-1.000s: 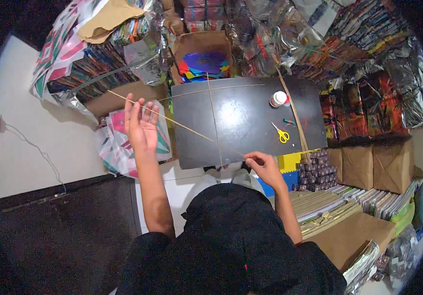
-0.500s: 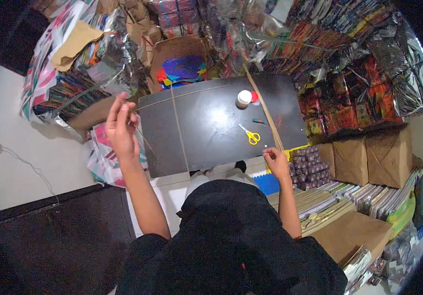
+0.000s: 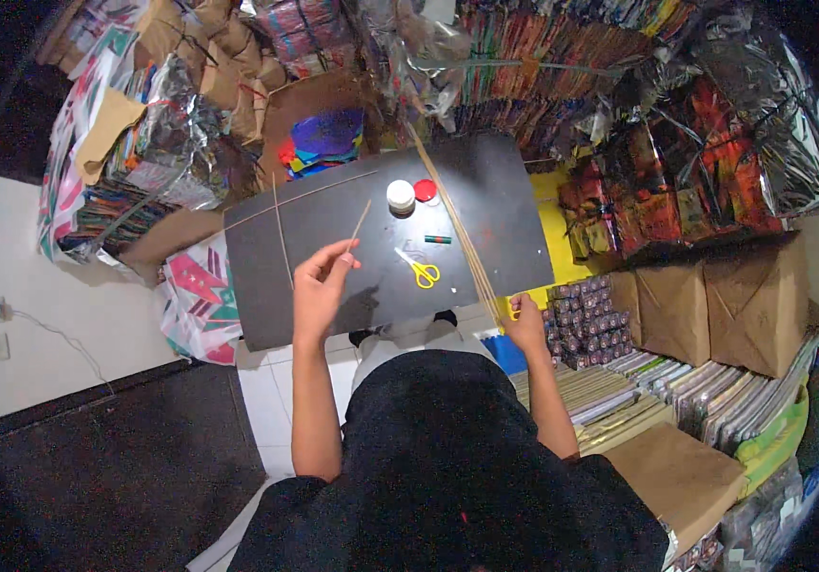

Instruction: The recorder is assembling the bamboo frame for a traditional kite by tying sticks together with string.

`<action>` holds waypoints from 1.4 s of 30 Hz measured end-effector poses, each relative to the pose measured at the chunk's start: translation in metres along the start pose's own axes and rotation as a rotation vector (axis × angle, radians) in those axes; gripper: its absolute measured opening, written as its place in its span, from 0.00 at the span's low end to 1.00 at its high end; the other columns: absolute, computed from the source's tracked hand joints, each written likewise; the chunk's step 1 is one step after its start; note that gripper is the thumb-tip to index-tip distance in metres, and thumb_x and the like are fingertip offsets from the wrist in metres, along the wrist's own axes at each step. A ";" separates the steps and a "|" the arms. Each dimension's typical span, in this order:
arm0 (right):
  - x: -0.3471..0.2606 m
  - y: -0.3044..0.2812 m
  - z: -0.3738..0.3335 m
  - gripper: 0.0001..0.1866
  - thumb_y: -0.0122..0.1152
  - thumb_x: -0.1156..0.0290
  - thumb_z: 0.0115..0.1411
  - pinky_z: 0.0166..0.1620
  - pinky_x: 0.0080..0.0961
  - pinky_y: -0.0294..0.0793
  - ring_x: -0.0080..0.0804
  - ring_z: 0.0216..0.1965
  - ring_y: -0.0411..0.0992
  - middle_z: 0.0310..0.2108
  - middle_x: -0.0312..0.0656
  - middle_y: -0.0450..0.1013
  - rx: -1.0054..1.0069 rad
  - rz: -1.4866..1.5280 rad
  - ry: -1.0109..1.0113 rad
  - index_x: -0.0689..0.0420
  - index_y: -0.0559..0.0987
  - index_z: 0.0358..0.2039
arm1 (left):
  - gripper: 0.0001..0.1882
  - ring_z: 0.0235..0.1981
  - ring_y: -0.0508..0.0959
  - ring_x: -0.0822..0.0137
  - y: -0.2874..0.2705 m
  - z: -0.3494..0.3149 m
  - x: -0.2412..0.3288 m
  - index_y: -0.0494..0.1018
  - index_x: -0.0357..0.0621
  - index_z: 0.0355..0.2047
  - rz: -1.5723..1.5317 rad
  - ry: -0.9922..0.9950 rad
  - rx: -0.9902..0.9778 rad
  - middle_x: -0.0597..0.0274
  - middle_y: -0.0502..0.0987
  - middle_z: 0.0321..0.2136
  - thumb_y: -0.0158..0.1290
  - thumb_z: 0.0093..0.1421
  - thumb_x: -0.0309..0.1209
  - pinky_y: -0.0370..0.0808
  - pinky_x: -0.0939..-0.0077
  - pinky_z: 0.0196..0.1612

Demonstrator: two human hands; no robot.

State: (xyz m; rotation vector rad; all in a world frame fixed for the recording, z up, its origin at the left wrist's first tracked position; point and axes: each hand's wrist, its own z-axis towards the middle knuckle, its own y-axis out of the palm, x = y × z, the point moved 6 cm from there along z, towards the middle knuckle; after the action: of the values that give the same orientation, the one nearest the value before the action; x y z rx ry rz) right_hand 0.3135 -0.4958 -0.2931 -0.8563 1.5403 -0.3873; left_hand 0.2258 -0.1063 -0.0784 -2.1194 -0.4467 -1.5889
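Observation:
Over the near left part of the dark table [image 3: 333,319], my left hand [image 3: 322,286] pinches a thin stick [image 3: 360,224] that points up and away. My right hand [image 3: 525,319] is at the table's near right edge, fingers curled together, beside the near end of a bundle of long thin sticks [image 3: 462,224]. Whatever its fingertips hold, if anything, is too small to make out. Between the hands lie yellow-handled scissors [image 3: 423,274] and a small green tube [image 3: 438,239]. Farther back stand a white jar [image 3: 400,196] and its red lid [image 3: 425,190].
Two thin sticks, one long stick [image 3: 319,195] and one crossing stick [image 3: 283,229], lie at the table's left. An open carton [image 3: 314,91] with coloured sheets stands behind it. Stacked wrapped packs [image 3: 667,181] and brown parcels [image 3: 752,296] crowd the right side.
My left hand has come down and right from the table's left side, and a thin stick now shows clearly in its fingers. My right hand stays near the right edge. The view has shifted.

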 end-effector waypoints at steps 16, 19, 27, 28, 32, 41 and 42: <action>-0.057 -0.007 -0.031 0.13 0.71 0.61 0.47 0.40 0.42 0.67 0.45 0.36 0.74 0.28 0.42 0.76 0.001 -0.353 -0.293 0.54 0.79 0.28 | 0.13 0.31 0.73 0.79 0.064 -0.006 -0.011 0.81 0.38 0.46 0.059 0.058 -0.132 0.68 0.80 0.29 0.53 0.65 0.28 0.69 0.81 0.37; -0.064 -0.004 -0.031 0.15 0.72 0.60 0.47 0.43 0.42 0.66 0.44 0.38 0.74 0.31 0.42 0.77 -0.052 -0.418 -0.223 0.54 0.79 0.29 | 0.13 0.31 0.74 0.79 0.063 -0.005 -0.018 0.81 0.38 0.46 0.084 0.078 -0.166 0.67 0.80 0.29 0.53 0.65 0.29 0.69 0.81 0.37; -0.070 0.006 -0.037 0.15 0.69 0.60 0.50 0.45 0.43 0.65 0.43 0.42 0.73 0.33 0.43 0.77 0.022 -0.519 -0.176 0.55 0.79 0.34 | 0.13 0.30 0.73 0.79 0.043 -0.008 -0.026 0.81 0.38 0.46 0.087 0.080 -0.190 0.67 0.80 0.28 0.52 0.65 0.28 0.69 0.81 0.36; -0.069 0.008 -0.037 0.14 0.68 0.61 0.51 0.45 0.43 0.65 0.43 0.42 0.74 0.34 0.43 0.77 0.022 -0.520 -0.165 0.55 0.79 0.34 | 0.13 0.30 0.73 0.79 0.039 -0.008 -0.028 0.81 0.38 0.46 0.085 0.080 -0.192 0.67 0.80 0.28 0.52 0.65 0.28 0.69 0.81 0.36; -0.070 0.011 -0.038 0.11 0.63 0.63 0.54 0.44 0.43 0.65 0.44 0.40 0.74 0.33 0.44 0.77 0.042 -0.519 -0.135 0.55 0.79 0.33 | 0.12 0.36 0.78 0.74 0.027 -0.010 -0.033 0.80 0.38 0.46 0.121 0.037 -0.215 0.64 0.81 0.32 0.54 0.65 0.29 0.71 0.77 0.44; -0.072 -0.005 -0.049 0.10 0.66 0.63 0.54 0.38 0.44 0.67 0.45 0.32 0.77 0.29 0.45 0.78 0.149 -0.262 -0.066 0.56 0.81 0.31 | 0.13 0.37 0.77 0.75 0.016 -0.011 -0.041 0.80 0.38 0.46 0.056 0.024 -0.236 0.65 0.81 0.32 0.54 0.66 0.31 0.71 0.78 0.45; -0.076 -0.009 -0.051 0.10 0.67 0.63 0.54 0.38 0.44 0.68 0.45 0.32 0.78 0.29 0.46 0.79 0.164 -0.209 -0.074 0.56 0.81 0.32 | 0.13 0.36 0.76 0.75 0.016 -0.011 -0.042 0.80 0.38 0.46 0.075 0.023 -0.237 0.65 0.80 0.31 0.54 0.66 0.31 0.71 0.78 0.44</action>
State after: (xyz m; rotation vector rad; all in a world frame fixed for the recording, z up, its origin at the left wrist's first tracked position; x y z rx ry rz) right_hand 0.2641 -0.4603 -0.2246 -0.8948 1.3351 -0.6180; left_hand 0.2134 -0.1249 -0.1184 -2.2577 -0.1757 -1.6927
